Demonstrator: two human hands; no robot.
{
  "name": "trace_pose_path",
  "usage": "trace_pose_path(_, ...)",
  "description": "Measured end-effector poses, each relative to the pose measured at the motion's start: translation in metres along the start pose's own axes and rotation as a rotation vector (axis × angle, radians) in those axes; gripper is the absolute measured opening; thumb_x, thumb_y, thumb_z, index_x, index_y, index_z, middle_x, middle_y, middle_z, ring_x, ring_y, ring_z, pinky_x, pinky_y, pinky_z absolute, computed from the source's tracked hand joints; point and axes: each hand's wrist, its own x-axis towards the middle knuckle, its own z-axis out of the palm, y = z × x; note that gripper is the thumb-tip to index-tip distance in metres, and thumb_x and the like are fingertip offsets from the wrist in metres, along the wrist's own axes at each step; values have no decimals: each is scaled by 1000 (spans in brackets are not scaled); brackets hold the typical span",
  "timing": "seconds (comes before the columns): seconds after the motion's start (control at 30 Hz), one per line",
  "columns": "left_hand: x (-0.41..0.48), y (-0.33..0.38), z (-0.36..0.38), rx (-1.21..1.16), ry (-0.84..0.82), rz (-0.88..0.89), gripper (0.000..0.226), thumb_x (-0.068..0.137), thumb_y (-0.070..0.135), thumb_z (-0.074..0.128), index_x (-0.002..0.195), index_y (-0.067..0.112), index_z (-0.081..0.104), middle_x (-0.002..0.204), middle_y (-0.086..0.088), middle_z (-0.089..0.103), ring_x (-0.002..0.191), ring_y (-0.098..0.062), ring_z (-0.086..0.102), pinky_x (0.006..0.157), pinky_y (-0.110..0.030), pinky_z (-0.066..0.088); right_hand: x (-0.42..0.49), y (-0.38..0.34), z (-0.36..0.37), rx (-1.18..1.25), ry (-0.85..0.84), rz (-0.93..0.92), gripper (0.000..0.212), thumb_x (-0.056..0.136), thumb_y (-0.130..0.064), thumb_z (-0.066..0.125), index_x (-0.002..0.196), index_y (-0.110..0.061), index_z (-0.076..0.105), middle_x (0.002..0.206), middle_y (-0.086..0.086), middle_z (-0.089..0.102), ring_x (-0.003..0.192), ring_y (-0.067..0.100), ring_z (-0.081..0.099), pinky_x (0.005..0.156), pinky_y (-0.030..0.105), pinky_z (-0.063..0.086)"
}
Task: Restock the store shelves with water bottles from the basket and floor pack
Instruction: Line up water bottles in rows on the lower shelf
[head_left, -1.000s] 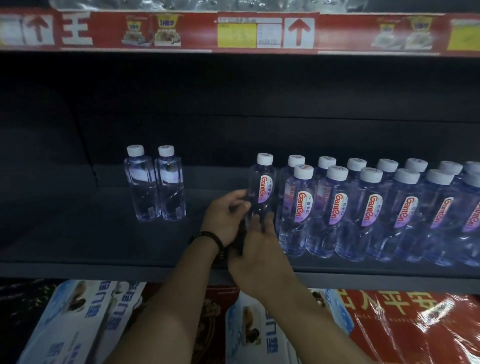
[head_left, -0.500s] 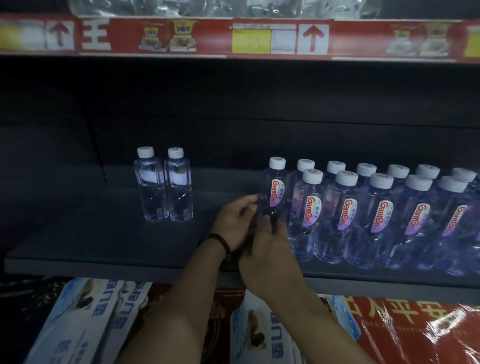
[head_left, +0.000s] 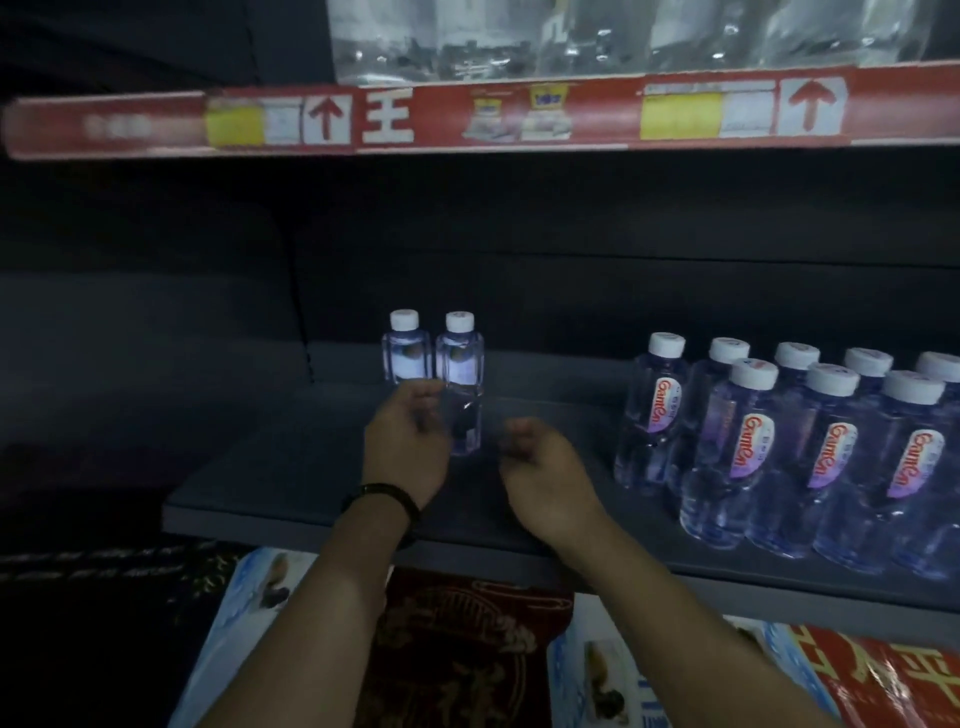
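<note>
Two small clear water bottles with white caps stand side by side on the dark grey shelf (head_left: 291, 467), the left one (head_left: 408, 358) and the right one (head_left: 463, 400). My left hand (head_left: 405, 447), with a black band on the wrist, hovers in front of them with loosely curled fingers and hides the left bottle's lower half. My right hand (head_left: 543, 467) is just right of the pair, loosely curled and holding nothing. Several larger labelled bottles (head_left: 748, 447) stand in two rows on the right, and the leftmost bottle (head_left: 652, 410) stands apart from my hands.
A red price strip (head_left: 467, 119) edges the shelf above, which carries clear plastic-wrapped goods. Below the shelf lie blue-and-white cartons (head_left: 244, 618) and a red shiny pack (head_left: 883, 680). A stretch of bare shelf separates the small pair from the big rows.
Both hands have let go of the leftmost labelled bottle and moved left to the two small bottles. The view has swung left and up.
</note>
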Motion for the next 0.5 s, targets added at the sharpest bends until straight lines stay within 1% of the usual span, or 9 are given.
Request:
trace_pose_path(0.07,5,-8,-3,-43,-37,-62,37,100,-1,53,117,30,63,119,5,69,113,-13,65,103,-32,53,21,-7,12,26,-15,-11,33,88,-20,57,118,-27,70,111,-7,77,104,12,73,94,41,61)
trace_pose_path(0.1,6,-10,-3,-57,-66,-82,38,100,0,53,122,30,63,124,6,69,116,-13,64,106,-34,52,31,-11,17,41,-21,-19,32,87,-19,57,114,-25,73,108,-7,78,101,13,74,93,44,62)
trace_pose_path(0.17,10,-15,3,-72,-128,-109,46,101,2,51,134,33,58,135,5,67,123,-14,63,110,-39,52,43,-19,23,78,-47,-4,30,86,-6,55,103,-22,74,101,-1,78,97,18,74,93,46,63)
trace_pose_path(0.2,9,-14,6,-91,-167,-119,51,101,1,50,139,35,53,139,5,64,125,-14,63,109,-38,52,49,-19,26,108,-62,15,31,86,-2,55,103,-20,73,100,2,78,98,21,74,92,46,63)
trace_pose_path(0.3,5,-11,12,-83,-234,-124,64,101,-2,46,155,32,39,146,12,52,133,-10,52,111,-29,45,54,-19,31,211,-107,32,51,79,-6,58,126,-20,70,113,3,79,110,25,75,95,44,63)
trace_pose_path(0.33,5,-11,13,-70,-233,-114,65,99,1,47,157,28,38,146,12,51,136,-11,51,115,-31,42,52,-20,30,227,-115,26,55,76,-8,57,128,-20,69,114,3,79,110,25,75,97,45,62)
trace_pose_path(0.37,5,-13,14,-38,-227,-96,66,96,5,48,158,27,37,148,10,49,138,-13,49,119,-36,41,50,-21,28,235,-110,30,54,74,-9,57,125,-19,71,113,4,79,109,26,75,98,46,62)
trace_pose_path(0.43,4,-11,14,23,-239,-87,66,96,8,48,159,27,37,151,6,42,140,-16,45,122,-42,39,42,-22,20,224,-90,32,39,78,-8,62,115,-15,74,108,9,80,105,29,75,96,46,60)
trace_pose_path(0.5,3,-9,12,77,-251,-87,62,101,4,48,157,26,38,148,2,40,137,-17,45,121,-39,39,30,-20,12,231,-97,14,30,87,0,64,112,-12,74,106,11,80,103,27,76,92,42,61)
